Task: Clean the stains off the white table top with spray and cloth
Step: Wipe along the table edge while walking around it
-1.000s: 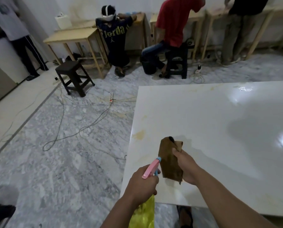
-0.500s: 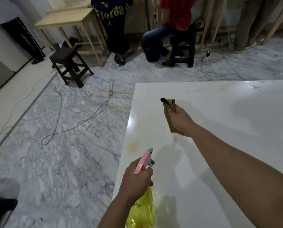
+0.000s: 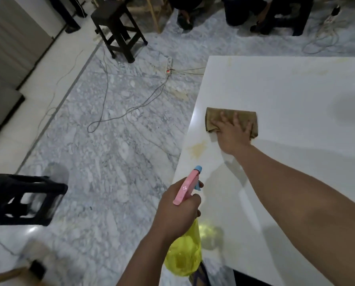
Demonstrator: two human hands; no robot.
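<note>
Head view: we press our flat-fingered right hand on the brown folded cloth near the glossy white table top's left edge, left hand gripping the pink-headed yellow spray bottle, yellowish stains remaining unwiped.

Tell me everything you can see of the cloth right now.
The cloth is brown, soft-looking fabric, folded into a rough rectangle. It lies flat on the white table top near its left edge, beyond a yellowish stain. The right hand presses on it with spread fingers, covering its near middle.
</note>
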